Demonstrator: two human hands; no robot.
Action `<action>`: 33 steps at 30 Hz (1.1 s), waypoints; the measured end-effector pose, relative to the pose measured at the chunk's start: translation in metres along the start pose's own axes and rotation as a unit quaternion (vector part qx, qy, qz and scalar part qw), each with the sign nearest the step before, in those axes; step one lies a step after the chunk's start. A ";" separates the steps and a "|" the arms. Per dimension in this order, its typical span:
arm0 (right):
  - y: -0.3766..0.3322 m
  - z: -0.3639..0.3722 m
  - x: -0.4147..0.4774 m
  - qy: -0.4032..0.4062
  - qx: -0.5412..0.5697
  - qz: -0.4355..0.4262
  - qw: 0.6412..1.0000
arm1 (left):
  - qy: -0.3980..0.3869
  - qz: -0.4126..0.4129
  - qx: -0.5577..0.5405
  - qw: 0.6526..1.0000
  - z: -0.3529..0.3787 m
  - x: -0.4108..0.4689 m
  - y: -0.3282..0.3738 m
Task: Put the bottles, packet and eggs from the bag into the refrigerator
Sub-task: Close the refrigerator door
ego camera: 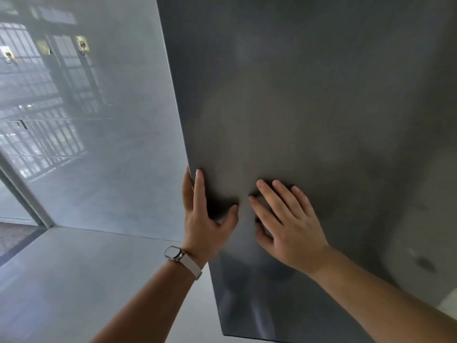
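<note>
The dark grey refrigerator door fills the right and middle of the head view. My left hand lies along the door's left edge, fingers stretched up, thumb spread onto the front face; a watch sits on that wrist. My right hand rests flat on the door's front, fingers spread, just right of the left hand. Neither hand holds anything. The bag, bottles, packet and eggs are out of view.
A glossy pale grey wall stands to the left of the door, with small hooks high up. The light grey floor spreads below. A darker doorway strip shows at the far left.
</note>
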State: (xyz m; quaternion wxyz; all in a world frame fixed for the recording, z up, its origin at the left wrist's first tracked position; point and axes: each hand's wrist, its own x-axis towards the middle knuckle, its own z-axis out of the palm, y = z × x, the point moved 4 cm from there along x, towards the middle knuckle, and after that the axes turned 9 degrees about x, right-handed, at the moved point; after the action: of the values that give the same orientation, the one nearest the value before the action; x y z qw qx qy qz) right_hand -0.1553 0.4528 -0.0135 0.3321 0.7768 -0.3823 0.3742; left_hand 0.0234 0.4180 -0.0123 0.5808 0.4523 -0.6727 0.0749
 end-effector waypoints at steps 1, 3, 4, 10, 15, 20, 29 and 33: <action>0.004 0.003 0.000 -0.008 -0.002 0.001 1.000 | -0.004 -0.004 0.003 1.000 0.005 0.003 -0.002; 0.012 0.009 0.002 -0.024 0.000 0.005 1.000 | -0.019 -0.009 0.011 1.000 0.017 0.009 -0.006; 0.016 0.012 0.003 -0.032 0.002 0.009 0.999 | -0.026 -0.011 0.013 1.000 0.023 0.012 -0.009; 0.037 0.033 0.012 -0.062 -0.017 0.027 0.998 | -0.048 -0.039 -0.008 0.998 0.060 0.034 -0.026; 0.054 0.051 0.015 -0.075 -0.052 0.022 0.996 | -0.048 -0.041 -0.044 0.997 0.091 0.047 -0.044; 0.069 0.070 0.020 -0.076 -0.092 0.027 0.992 | -0.055 -0.029 -0.078 0.995 0.122 0.064 -0.059; 0.105 0.105 0.030 -0.088 -0.168 0.059 0.980 | -0.113 -0.016 -0.143 0.983 0.189 0.097 -0.079; 0.121 0.119 0.034 -0.093 -0.203 0.074 0.972 | -0.119 -0.003 -0.175 0.977 0.221 0.111 -0.086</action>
State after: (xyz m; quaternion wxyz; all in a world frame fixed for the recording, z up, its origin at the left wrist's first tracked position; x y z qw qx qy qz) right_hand -0.2044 0.2869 -0.0167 0.4175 0.6942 -0.5355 0.2386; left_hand -0.0648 0.1717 -0.0238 0.5670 0.3511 -0.7384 -0.1001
